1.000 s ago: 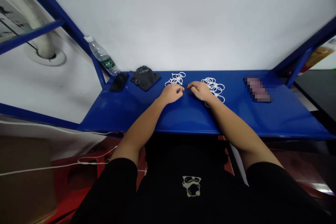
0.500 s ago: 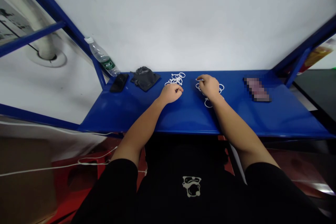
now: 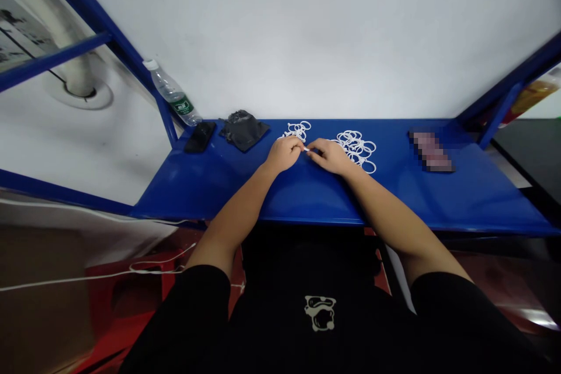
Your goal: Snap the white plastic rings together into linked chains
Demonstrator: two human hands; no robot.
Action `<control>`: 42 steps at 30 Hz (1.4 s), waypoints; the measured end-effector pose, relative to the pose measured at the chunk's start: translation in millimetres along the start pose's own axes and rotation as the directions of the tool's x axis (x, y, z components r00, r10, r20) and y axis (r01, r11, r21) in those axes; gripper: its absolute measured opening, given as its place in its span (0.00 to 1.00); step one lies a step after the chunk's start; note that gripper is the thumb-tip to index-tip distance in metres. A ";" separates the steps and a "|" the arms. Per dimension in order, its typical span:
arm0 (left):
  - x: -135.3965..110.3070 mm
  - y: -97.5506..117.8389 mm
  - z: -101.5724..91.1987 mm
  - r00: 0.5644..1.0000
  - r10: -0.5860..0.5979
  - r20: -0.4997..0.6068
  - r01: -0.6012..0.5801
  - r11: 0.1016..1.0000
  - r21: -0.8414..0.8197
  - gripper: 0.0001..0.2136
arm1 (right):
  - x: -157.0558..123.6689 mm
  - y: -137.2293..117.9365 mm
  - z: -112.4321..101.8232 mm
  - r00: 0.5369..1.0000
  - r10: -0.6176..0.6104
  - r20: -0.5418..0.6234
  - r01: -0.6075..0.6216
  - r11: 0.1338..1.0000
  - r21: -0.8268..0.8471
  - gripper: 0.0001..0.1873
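Observation:
My left hand [image 3: 286,153] and my right hand [image 3: 329,155] meet at the middle of a blue metal shelf [image 3: 307,193]. Both are curled, fingertips pinching a small white ring [image 3: 305,149] between them. A linked cluster of white rings [image 3: 298,128] lies just behind my left hand. A looser pile of white rings [image 3: 357,144] lies to the right of my right hand, touching its far side.
A plastic water bottle [image 3: 173,93] leans against the blue frame post at back left. A black phone [image 3: 199,136] and a crumpled dark pouch [image 3: 243,127] lie beside it. A blurred flat object [image 3: 428,150] rests at right. White wall behind.
My right hand reached back onto the right pile of rings, then came back to the left and now meets my left hand with a white ring between the fingertips.

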State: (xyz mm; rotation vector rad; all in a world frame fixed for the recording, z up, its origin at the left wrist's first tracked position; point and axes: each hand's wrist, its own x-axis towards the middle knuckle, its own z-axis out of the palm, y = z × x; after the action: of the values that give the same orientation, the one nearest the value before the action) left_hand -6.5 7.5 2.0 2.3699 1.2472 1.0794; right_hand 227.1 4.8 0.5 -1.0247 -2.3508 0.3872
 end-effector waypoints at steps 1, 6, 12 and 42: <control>-0.6 -0.6 1.2 1.000 0.011 -0.004 -0.011 1.000 -0.010 0.16 | 0.3 1.0 -0.7 1.000 0.003 -0.016 -0.003 1.000 -0.012 0.18; -3.2 -3.6 6.2 0.997 -0.060 -0.042 0.060 0.998 0.001 0.15 | -0.7 14.1 -16.4 0.979 0.091 -0.181 -0.123 0.977 -0.175 0.15; -1.7 -9.4 1.8 0.956 -0.288 -0.047 0.292 0.950 0.114 0.14 | -3.5 22.7 -25.9 0.932 0.280 -0.232 -0.340 0.895 -0.287 0.10; -1.2 -20.1 -0.5 0.912 -0.389 0.133 0.334 0.890 0.311 0.15 | 10.2 -6.6 24.1 0.993 0.111 0.036 -0.086 0.904 -0.418 0.37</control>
State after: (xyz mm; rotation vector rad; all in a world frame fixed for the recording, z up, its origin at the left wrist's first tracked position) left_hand -19.4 18.6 -8.8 2.2274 1.7768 0.5727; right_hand 203.5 6.9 -12.3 -1.3452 -2.5011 -0.0591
